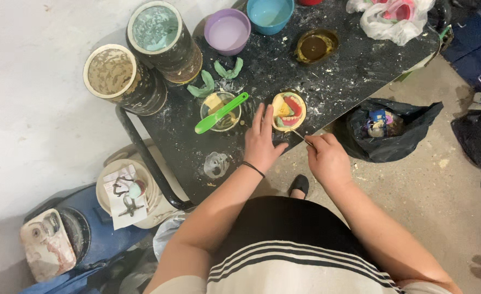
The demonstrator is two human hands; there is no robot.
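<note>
- Head view: left hand [262, 142] lay open, steadying a denture mould [288, 111]
- Right hand [327, 158] gripped a thin tool [300, 136]
- Two tins [123, 79], two bowls [228, 31] behind

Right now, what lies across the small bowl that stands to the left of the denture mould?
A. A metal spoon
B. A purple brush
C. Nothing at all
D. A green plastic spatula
D: a green spatula rests slantwise across the rim of the small bowl, while the left hand steadies the round denture mould and the right hand holds a thin metal tool towards it.
</note>
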